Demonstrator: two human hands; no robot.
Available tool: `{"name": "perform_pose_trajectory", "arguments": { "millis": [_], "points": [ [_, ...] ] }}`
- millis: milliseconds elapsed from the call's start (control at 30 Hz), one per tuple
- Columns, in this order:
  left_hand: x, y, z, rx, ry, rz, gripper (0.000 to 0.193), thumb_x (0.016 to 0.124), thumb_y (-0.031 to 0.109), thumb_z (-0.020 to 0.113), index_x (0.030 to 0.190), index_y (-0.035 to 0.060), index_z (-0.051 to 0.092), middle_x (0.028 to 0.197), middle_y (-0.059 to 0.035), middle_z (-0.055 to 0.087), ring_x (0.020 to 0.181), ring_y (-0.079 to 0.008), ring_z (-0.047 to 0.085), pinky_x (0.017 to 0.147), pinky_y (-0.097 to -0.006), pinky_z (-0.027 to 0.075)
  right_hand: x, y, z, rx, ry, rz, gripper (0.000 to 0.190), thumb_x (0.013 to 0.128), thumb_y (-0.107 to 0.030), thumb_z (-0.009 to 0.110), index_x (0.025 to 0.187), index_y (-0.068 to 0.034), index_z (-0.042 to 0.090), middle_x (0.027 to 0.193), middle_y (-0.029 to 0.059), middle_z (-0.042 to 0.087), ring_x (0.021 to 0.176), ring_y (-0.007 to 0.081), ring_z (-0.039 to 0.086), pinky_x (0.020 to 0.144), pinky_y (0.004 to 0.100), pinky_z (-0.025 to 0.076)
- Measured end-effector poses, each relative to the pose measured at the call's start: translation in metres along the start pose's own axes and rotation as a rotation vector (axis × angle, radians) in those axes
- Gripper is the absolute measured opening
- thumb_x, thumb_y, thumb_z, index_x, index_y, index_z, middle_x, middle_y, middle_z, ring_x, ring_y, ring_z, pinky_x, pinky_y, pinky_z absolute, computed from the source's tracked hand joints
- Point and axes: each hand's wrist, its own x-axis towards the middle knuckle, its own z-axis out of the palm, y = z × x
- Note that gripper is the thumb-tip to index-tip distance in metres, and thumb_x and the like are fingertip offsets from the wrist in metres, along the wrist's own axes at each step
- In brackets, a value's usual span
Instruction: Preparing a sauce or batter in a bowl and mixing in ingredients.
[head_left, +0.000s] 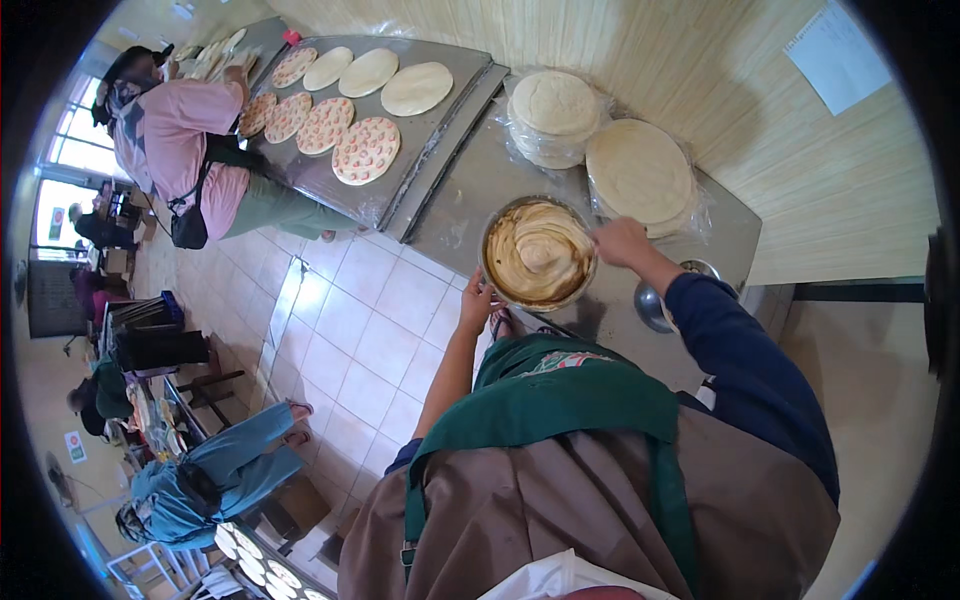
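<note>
A round metal bowl (491, 281) filled with a pale, swirled, creamy mixture (536, 244) is tilted near the front edge of the metal counter. My left hand (478, 304) holds the bowl's rim from the near left side. At the right rim, my right hand (621, 241) is closed in a fist, seemingly around a utensil whose end is hidden in the mixture. Beyond the right hand lies a stack of large flat dough rounds (639, 172) on plastic film, with a smaller wrapped stack (555, 105) to its left.
A second metal bowl (654, 306) stands right, beside my right forearm. Flat rounds (416, 88), some topped with reddish pieces (366, 151), lie on the adjoining table (442, 127). A person in pink (187, 120) works there; others are farther left. A wall rises behind the counter.
</note>
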Motion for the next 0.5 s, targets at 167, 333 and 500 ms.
{"name": "perform_pose_trajectory", "arguments": {
  "millis": [167, 333, 500],
  "points": [
    [0.000, 0.013, 0.001, 0.045, 0.004, -0.034, 0.065, 0.091, 0.007, 0.051, 0.145, 0.0139, 0.018, 0.091, -0.0093, 0.059, 0.068, -0.0171, 0.062, 0.063, -0.0317, 0.058, 0.017, -0.039, 0.053, 0.189, 0.602, -0.062, 0.016, 0.078, -0.019, 0.053, 0.086, -0.012, 0.065, 0.066, 0.0133, 0.061, 0.070, 0.0318, 0.064, 0.060, 0.0454, 0.049],
    [0.005, 0.009, -0.004, 0.050, -0.013, -0.002, 0.065, 0.091, 0.008, 0.050, 0.146, 0.0133, 0.016, 0.090, -0.0081, 0.062, 0.069, -0.0169, 0.063, 0.063, -0.0299, 0.057, 0.016, -0.018, -0.015, -0.104, 0.292, 0.111, 0.014, 0.078, -0.016, 0.056, 0.088, -0.014, 0.065, 0.074, 0.0126, 0.062, 0.075, 0.0302, 0.064, 0.060, 0.0413, 0.050],
    [0.006, 0.011, -0.009, 0.013, -0.034, -0.024, 0.065, 0.092, 0.007, 0.049, 0.146, 0.0126, 0.013, 0.089, -0.0078, 0.064, 0.070, -0.0173, 0.064, 0.063, -0.0294, 0.057, 0.012, -0.028, 0.008, 0.150, 0.480, -0.124, 0.020, 0.079, -0.024, 0.054, 0.088, -0.013, 0.067, 0.072, 0.0138, 0.064, 0.070, 0.0310, 0.065, 0.059, 0.0435, 0.050]
  ]
}}
